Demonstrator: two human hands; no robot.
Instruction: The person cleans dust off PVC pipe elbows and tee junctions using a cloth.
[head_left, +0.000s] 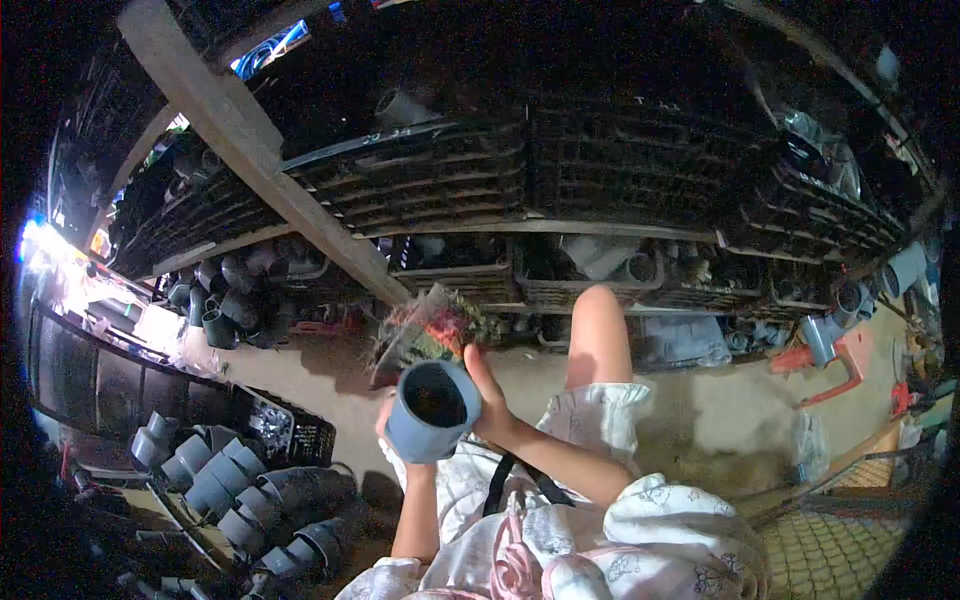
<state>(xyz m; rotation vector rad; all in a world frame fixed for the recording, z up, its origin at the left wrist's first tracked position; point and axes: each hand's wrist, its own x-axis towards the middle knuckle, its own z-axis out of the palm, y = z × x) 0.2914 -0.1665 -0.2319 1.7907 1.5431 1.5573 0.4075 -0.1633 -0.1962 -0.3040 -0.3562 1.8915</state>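
Note:
A grey plastic pipe fitting (432,412) is held up in front of my lap, its round dark opening facing me. My right hand (489,398) grips its right side, with the thumb lying along the wall near the rim. On the other side my left hand (384,418) is closed round the fitting; most of its fingers are hidden behind it. Just beyond the fitting is a red and green bundle (440,330) that looks wrapped in clear plastic; I cannot make out what it is.
Several grey pipe fittings (215,485) are heaped at the lower left, near a black crate (312,440). Black crates (620,165) line wooden shelves ahead, crossed by a slanting wooden post (235,125). A red metal frame (850,365) stands at the right, above wire mesh (830,550).

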